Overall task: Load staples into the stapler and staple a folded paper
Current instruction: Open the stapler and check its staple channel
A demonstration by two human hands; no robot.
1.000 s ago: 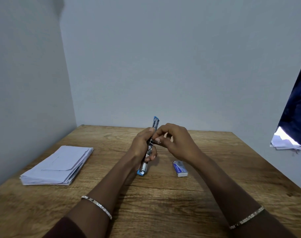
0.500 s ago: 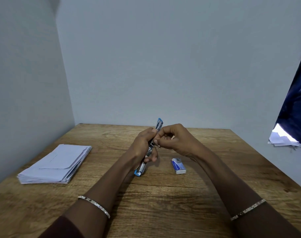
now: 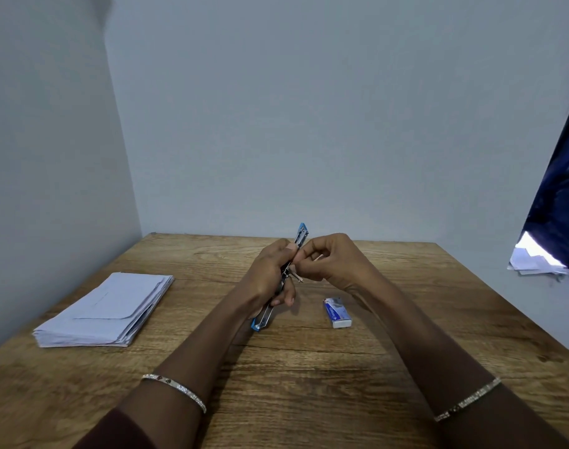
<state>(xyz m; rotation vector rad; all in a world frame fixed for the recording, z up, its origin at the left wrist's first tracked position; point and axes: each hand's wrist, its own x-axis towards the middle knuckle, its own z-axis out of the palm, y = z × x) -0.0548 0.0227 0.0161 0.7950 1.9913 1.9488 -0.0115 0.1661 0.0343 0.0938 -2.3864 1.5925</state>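
Well to the left of the stapler, a stack of folded papers [image 3: 105, 311] lies flat on the wooden table [image 3: 309, 384], untouched.

Your left forearm runs up from the bottom edge toward the stapler, with a thin bracelet [image 3: 176, 388] round the wrist. Your left hand [image 3: 270, 273] grips the stapler [image 3: 265, 315] round its middle, back of the hand toward you, fingers wrapped across the body and the thumb up near the top end. The stapler is held above the table, standing steeply with its top end leaning right; its blue lower end pokes out below your palm and its blue tip shows above your knuckles. 1 small metal part juts from its right side, just under the fingertips.

Your right hand [image 3: 336, 262] meets the stapler from the right at its upper half. Its thumb and forefinger pinch in against the stapler's edge and the other fingers are curled toward the palm. Whether a strip of staples sits in that pinch is too small to tell.

A small blue and white staple box [image 3: 337, 312] lies on the table, near the stapler's lower end and to its right. Your right forearm slants in from the lower right, also wearing 1 bracelet [image 3: 468, 400].
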